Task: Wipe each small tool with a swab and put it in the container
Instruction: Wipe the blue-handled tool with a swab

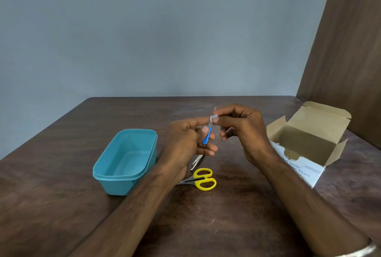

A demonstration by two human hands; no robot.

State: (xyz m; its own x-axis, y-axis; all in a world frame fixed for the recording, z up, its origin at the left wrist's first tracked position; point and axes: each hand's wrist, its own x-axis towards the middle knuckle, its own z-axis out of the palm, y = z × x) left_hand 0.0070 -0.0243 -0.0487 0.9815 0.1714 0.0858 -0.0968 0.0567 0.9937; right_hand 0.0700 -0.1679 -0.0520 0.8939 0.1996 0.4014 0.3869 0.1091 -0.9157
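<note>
Container (125, 160): teal plastic tub, lid off, nothing visible inside; it stands on the desk (237, 215) toward its left edge, well apart from the raised tool.
Left hand (186, 143): grip clenched on the blue handle of a small nail file (208, 133), thumb pressed on the upper handle, fingers curled beneath it; the file is lifted above the middle of the desk, tip pointing up and away.
Nail file, look: narrow silver blade, slim blue plastic handle, pointed end just showing above the swab.
Nail file, handling: I judge it light and stiff, the metal thin and slick once wet; the handle is the safe place to hold, leaving the blade free for wiping.
Swab (213, 118): small pale pad, soft and limp, folded around the blade near its upper part.
Right hand (241, 131): grip pinching the swab against the blade between thumb and forefinger; other fingers loosely curled.
Tweezers (197, 161): silver, lying on the desk below the left hand, partly hidden.
Scissors (201, 179): yellow loops, short steel blades, flat on the desk nearer the front edge.
Swab box (309, 145): open cardboard carton near the right edge, flaps up.
</note>
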